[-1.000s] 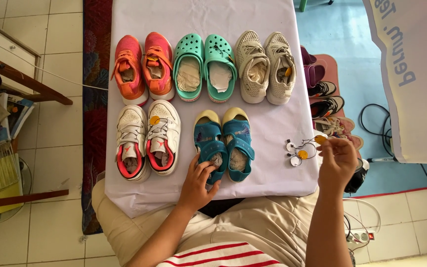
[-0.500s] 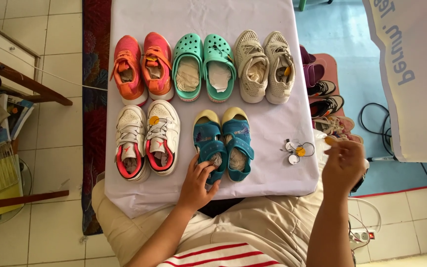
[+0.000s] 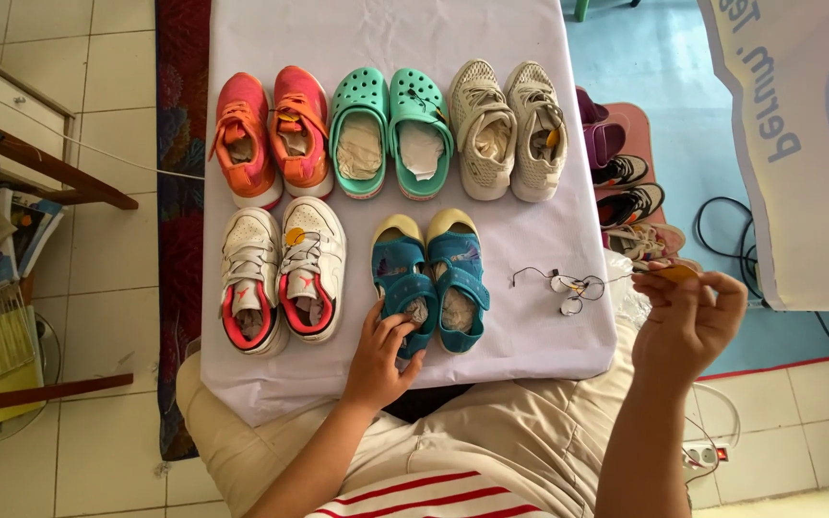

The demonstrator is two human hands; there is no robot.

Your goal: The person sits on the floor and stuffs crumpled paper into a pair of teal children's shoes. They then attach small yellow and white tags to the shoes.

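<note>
teal sandals (image 3: 431,281) near table edge (image 3: 414,379)

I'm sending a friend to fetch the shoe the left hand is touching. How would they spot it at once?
On the white-covered table, find the front row nearest the seated person. Right of the white sneakers sits a teal sandal pair; the left hand rests on the left sandal. Only this pair has yellow toe rims and straps.
</note>
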